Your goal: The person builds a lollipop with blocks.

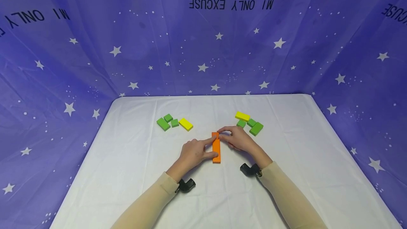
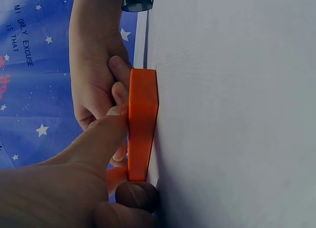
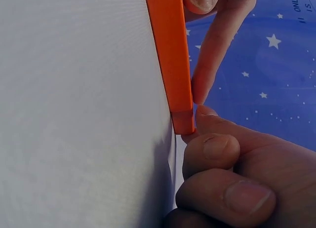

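A long orange block (image 1: 216, 151) lies on the white table, with a small orange block (image 1: 215, 134) at its far end; they form one strip in the head view. My left hand (image 1: 194, 153) reaches from the left, thumb and index finger extended and pressing on the strip. Its thumb rests on the long block, and its index fingertip is by the seam between the two pieces. My right hand (image 1: 238, 138) pinches the small block at the far end with thumb and index finger. In the right wrist view my fingers partly hide that end (image 3: 183, 122).
Behind on the left are a yellow block (image 1: 186, 124), a longer green block (image 1: 163, 124) and two small green blocks (image 1: 168, 117). A similar group with a yellow block (image 1: 242, 116) and green blocks (image 1: 256, 129) lies just beyond my right hand. A purple star-printed curtain (image 1: 203, 52) surrounds the table.
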Available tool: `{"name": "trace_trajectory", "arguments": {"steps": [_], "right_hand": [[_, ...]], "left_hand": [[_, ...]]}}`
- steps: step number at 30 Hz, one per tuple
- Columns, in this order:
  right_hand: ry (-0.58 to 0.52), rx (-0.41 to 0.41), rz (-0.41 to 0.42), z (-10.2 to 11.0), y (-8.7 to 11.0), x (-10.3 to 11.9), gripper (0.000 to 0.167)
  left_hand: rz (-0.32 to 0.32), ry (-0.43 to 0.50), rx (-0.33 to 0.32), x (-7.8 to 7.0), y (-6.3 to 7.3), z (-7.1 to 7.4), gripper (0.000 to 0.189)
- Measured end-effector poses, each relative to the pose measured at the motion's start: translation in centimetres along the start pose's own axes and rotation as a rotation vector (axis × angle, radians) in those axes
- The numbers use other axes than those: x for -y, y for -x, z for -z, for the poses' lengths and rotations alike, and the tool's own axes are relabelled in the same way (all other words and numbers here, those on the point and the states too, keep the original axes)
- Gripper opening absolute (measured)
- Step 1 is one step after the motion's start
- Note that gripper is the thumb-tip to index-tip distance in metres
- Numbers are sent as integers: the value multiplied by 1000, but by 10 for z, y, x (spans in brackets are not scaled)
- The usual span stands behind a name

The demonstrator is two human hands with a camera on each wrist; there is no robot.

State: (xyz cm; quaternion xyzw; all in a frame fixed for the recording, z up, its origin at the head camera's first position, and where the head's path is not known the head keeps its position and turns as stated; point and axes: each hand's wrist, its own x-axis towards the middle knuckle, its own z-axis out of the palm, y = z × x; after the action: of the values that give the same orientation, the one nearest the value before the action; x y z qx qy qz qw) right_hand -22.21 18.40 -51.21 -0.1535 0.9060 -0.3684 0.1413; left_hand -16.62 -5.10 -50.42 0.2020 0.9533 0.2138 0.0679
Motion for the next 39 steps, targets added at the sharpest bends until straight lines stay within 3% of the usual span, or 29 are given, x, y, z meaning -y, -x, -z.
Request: {"name": "trace_trajectory", "arguments": {"steps": [11, 22, 27, 34, 39], "right_hand": [[-41, 0, -60, 1, 1, 2, 36], [-153, -119, -70, 28, 6, -6, 43], [-169, -218, -60, 43, 8, -12, 45], [-222, -323, -117, 60, 12, -19, 45], [-270, -382, -111, 69, 15, -26, 48]], "left_hand": [[16, -17, -7, -3, 2, 0, 75], [12, 12, -36, -1, 3, 0, 78], [3, 3, -43, 0, 2, -1, 76], [13, 8, -26, 0, 1, 1, 72], [10, 14, -26, 0, 1, 1, 70]]}}
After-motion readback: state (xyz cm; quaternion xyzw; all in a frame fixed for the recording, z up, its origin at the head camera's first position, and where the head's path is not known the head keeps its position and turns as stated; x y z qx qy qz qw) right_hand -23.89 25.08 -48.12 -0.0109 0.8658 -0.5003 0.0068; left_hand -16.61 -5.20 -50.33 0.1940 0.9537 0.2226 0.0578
